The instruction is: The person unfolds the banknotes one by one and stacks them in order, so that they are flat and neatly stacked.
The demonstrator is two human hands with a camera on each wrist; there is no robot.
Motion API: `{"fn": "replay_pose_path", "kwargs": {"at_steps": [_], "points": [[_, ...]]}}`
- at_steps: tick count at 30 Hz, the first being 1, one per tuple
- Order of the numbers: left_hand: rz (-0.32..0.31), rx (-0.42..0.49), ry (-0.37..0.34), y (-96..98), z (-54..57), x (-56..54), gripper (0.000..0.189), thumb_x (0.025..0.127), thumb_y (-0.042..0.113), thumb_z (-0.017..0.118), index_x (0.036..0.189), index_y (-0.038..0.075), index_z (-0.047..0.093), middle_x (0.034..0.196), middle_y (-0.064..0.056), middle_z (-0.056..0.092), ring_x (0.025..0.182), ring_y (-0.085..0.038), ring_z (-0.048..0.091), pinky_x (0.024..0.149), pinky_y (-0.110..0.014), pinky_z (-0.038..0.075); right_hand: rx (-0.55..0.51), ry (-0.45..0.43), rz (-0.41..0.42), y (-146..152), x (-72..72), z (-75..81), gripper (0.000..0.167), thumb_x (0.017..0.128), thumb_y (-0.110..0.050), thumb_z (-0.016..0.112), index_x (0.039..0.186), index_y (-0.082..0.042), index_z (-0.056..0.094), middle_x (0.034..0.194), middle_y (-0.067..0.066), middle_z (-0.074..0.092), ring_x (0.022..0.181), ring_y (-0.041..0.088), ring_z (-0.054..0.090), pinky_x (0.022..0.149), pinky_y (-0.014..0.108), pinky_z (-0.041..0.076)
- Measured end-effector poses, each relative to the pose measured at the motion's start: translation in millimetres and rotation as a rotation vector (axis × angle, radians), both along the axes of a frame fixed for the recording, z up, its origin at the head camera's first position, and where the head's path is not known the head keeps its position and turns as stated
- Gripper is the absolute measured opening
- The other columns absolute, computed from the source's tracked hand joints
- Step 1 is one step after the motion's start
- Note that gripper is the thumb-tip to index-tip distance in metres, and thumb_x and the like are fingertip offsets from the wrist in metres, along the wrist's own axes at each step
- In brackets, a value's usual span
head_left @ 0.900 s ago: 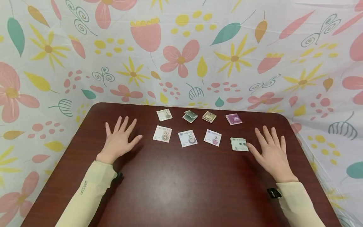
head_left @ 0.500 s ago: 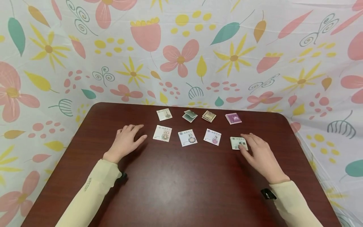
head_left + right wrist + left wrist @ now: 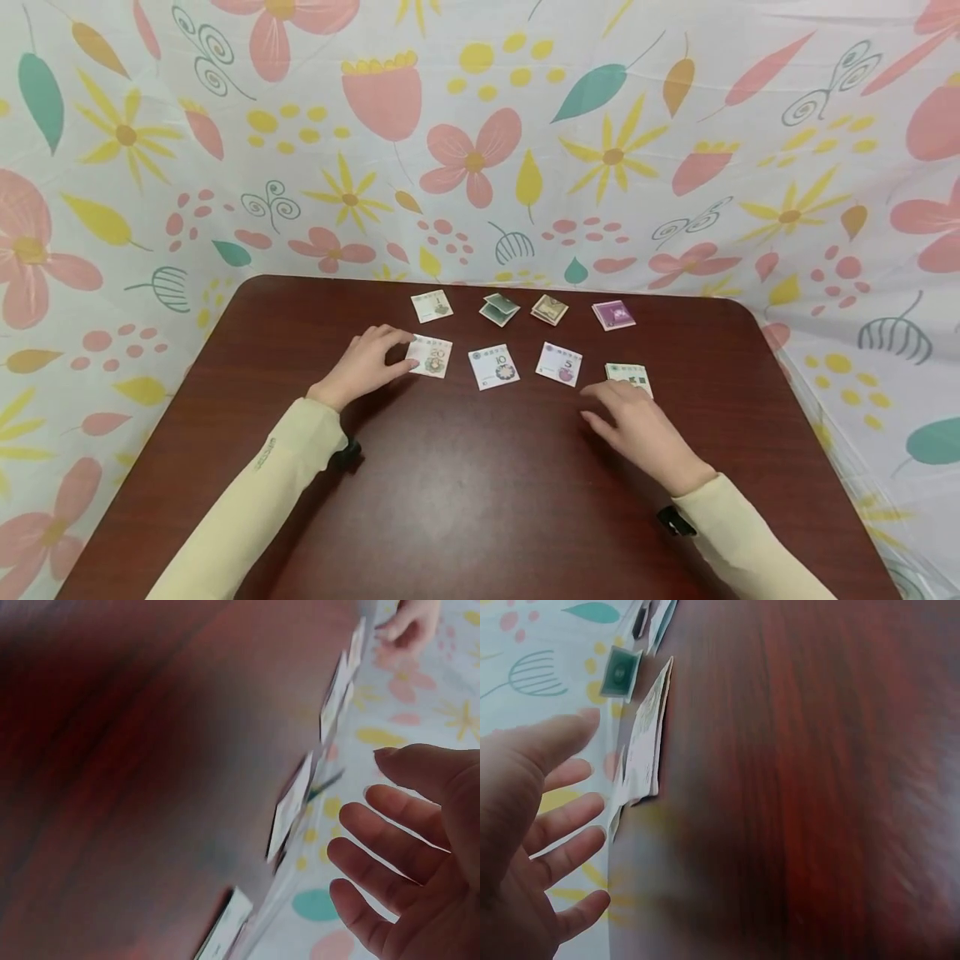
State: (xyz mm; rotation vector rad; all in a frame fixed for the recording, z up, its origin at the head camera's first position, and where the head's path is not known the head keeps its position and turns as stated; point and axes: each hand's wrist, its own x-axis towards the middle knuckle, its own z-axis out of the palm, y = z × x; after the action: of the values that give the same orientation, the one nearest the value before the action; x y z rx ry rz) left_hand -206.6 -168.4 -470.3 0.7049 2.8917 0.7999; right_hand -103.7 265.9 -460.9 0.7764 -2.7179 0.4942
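Folded banknotes lie in two rows on the table. My left hand is at the left edge of the 20 note, thumb and fingers apart; whether they touch it I cannot tell. In the left wrist view that hand holds nothing. My right hand hovers in front of the 5 note and the 2 note, partly covering the latter. Its fingers are loosely bent around nothing, as the right wrist view of the hand confirms. Between the hands sits the 10 note.
Behind, the far row has a 1 note, a green folded note, a brownish one and a purple one. A floral cloth hangs along the far edge of the dark wooden table.
Both hands have moved inward from a spread pose. The left has reached the 20 note; the right has passed from the 2 note toward the 5 note. The notes stay in place.
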Motion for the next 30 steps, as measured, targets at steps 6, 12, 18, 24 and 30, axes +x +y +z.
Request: {"fn": "replay_pose_path", "kwargs": {"at_steps": [6,12,18,24,30], "points": [[-0.021,-0.015,-0.031,13.5,-2.8,-16.3,0.041,0.099,0.031,0.073,0.136,0.012,0.067,0.133,-0.013,0.061,0.129,-0.039,0.05,0.104,-0.065,0.038,0.021,0.001,0.076,-14.5,4.7,-6.0,0.027,0.084,-0.009,0.086,0.107,-0.006,0.072,0.099,0.004,0.071,0.09,0.023,0.066,0.082,0.043,0.054],[-0.03,-0.055,-0.043,24.4,-4.5,-27.7,0.044,0.098,0.029,0.076,0.136,0.011,0.068,0.134,-0.016,0.059,0.127,-0.039,0.051,0.102,-0.062,0.04,0.023,-0.016,0.099,-24.9,10.9,-10.9,0.029,0.082,-0.012,0.089,0.105,-0.009,0.071,0.096,0.0,0.068,0.088,0.019,0.061,0.079,0.041,0.051],[-0.01,-0.118,-0.03,28.4,-6.5,-32.5,0.044,0.095,0.03,0.079,0.133,0.009,0.069,0.13,-0.015,0.061,0.121,-0.038,0.053,0.099,-0.06,0.042,0.018,-0.033,0.1,-30.8,14.1,-11.1,0.027,0.084,-0.013,0.088,0.105,-0.01,0.071,0.098,0.0,0.068,0.093,0.019,0.062,0.081,0.042,0.051],[0.013,-0.146,-0.058,28.6,-7.4,-33.4,0.045,0.094,0.032,0.08,0.129,0.007,0.069,0.128,-0.015,0.061,0.121,-0.037,0.053,0.1,-0.059,0.043,0.004,-0.018,0.106,-32.7,13.6,-10.5,0.027,0.083,-0.013,0.088,0.104,-0.011,0.071,0.098,0.0,0.068,0.092,0.019,0.062,0.081,0.042,0.051],[0.013,-0.137,-0.112,27.4,-2.7,-33.0,0.038,0.091,0.031,0.083,0.115,0.006,0.068,0.121,-0.015,0.059,0.11,-0.034,0.053,0.093,-0.056,0.044,0.007,-0.022,0.099,-32.3,11.8,-9.2,0.026,0.084,-0.015,0.087,0.104,-0.012,0.071,0.098,-0.002,0.068,0.093,0.019,0.062,0.082,0.041,0.051]]}}
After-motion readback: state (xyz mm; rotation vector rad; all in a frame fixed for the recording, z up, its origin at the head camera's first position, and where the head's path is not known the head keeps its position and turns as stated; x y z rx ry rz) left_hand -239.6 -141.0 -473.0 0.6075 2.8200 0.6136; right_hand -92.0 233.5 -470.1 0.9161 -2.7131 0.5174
